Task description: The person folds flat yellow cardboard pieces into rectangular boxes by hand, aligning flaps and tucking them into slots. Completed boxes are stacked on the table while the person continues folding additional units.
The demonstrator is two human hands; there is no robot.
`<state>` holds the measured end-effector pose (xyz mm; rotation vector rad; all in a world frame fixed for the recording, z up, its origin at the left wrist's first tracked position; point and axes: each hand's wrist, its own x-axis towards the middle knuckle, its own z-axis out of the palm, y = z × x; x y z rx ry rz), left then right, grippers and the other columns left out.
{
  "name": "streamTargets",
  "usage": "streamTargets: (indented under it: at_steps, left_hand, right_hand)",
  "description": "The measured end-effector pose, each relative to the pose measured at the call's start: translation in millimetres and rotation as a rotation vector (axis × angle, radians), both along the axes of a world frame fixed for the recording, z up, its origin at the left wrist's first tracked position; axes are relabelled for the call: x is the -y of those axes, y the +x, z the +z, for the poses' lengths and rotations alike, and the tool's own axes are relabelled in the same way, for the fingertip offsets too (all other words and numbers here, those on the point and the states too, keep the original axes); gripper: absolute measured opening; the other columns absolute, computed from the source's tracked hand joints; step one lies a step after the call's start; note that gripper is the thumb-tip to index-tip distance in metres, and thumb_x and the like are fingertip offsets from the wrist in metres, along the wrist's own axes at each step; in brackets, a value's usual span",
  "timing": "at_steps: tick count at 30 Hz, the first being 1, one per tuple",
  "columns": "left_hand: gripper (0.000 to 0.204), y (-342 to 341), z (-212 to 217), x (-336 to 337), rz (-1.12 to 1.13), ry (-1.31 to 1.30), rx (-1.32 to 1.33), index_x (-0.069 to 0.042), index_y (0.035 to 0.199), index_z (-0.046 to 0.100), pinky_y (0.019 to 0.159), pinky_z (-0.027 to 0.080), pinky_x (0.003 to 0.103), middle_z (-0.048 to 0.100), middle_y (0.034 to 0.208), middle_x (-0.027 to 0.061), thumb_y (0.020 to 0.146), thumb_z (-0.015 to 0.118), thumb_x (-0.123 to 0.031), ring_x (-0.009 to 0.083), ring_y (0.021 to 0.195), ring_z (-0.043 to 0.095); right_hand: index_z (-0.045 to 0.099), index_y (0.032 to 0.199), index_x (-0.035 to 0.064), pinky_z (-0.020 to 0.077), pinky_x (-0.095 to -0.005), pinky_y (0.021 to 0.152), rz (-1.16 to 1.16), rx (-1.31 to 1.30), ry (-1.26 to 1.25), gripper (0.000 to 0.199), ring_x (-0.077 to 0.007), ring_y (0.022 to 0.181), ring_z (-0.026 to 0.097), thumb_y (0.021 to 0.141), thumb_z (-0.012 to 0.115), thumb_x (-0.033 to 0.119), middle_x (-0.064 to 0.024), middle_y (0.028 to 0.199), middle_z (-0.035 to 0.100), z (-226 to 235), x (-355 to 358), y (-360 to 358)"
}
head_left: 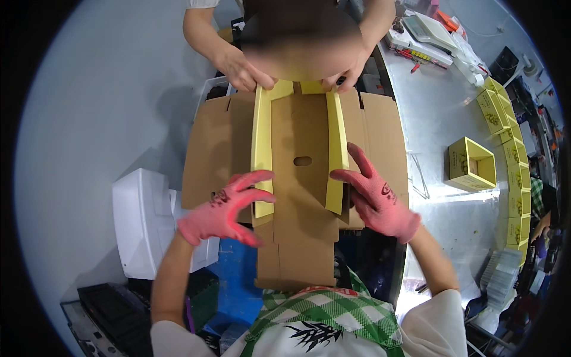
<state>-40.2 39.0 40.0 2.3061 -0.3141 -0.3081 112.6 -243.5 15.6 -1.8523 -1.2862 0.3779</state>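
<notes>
Between my hands lies a half-folded cardboard box (301, 128), brown inside, with an oval hole in its base. Its yellow left wall (262, 143) and yellow right wall (337, 143) stand up, and a long brown flap (295, 253) stretches toward me. My left hand (229, 205), in a pink glove, has its fingers spread over the near end of the left wall. At the right wall's outer side is my right hand (380, 199), also gloved in pink, fingers apart, one reaching onto the wall's top edge. Across from me, another person's hands (245, 72) hold the far corners.
Flat brown cardboard (217, 152) lies under the box. On the metal table (431, 125) at right stand a yellow open box (471, 165), a curved row of similar boxes (518, 190) and a scale (429, 33). A white plastic container (143, 223) stands at left.
</notes>
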Motion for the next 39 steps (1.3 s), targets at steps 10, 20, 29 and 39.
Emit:
streamTargets:
  at_steps: [10, 20, 29, 39]
  left_hand:
    - [0.049, 46.8, -26.2, 5.1, -0.028, 0.637, 0.456, -0.01, 0.097, 0.064, 0.063, 0.047, 0.036, 0.056, 0.081, 0.0024, 0.062, 0.078, -0.041, 0.024, 0.069, 0.057]
    - [0.057, 51.3, -49.6, 83.7, 0.394, 0.832, 0.636, -0.021, 0.119, 0.062, 0.06, 0.047, 0.035, 0.052, 0.074, 0.0002, 0.067, 0.076, -0.039, 0.0213, 0.064, 0.056]
    - [0.055, 79.5, -53.9, 69.8, 0.547, 0.708, 0.401, -0.013, 0.093, 0.068, 0.059, 0.049, 0.034, 0.061, 0.08, 0.0005, 0.063, 0.074, -0.059, 0.0218, 0.07, 0.063]
    - [0.055, 83.1, -48.9, 74.1, 0.592, 0.693, 0.408, -0.009, 0.087, 0.067, 0.059, 0.049, 0.035, 0.061, 0.077, 0.0032, 0.063, 0.075, -0.058, 0.0246, 0.068, 0.063]
  right_hand:
    - [0.054, 0.102, 0.0155, 0.0446, -0.035, 0.077, 0.373, 0.688, -0.198, 0.056, -0.0246, 0.094, 0.052, 0.067, 0.067, 0.056, -0.004, 0.118, 0.049, -2.2, -13.4, 46.5]
    - [0.055, 0.069, 0.0145, 0.0383, -0.0354, 0.052, -0.432, 0.807, 0.124, 0.04, -0.0213, 0.061, 0.05, 0.061, 0.077, 0.047, 0.0, 0.069, 0.05, -57.4, -40.0, 21.0]
    - [0.051, 0.129, 0.0154, 0.042, -0.047, 0.093, -0.099, 0.39, 0.14, 0.059, -0.0357, 0.11, 0.05, 0.072, 0.067, 0.017, -0.0143, 0.128, 0.049, -44.7, -7.5, 20.5]
    - [0.053, 0.126, 0.0264, 0.0354, -0.052, 0.105, 0.249, 0.735, 0.025, 0.058, -0.0333, 0.12, 0.046, 0.071, 0.066, 0.035, -0.0112, 0.128, 0.049, -80.0, 40.4, -21.6]
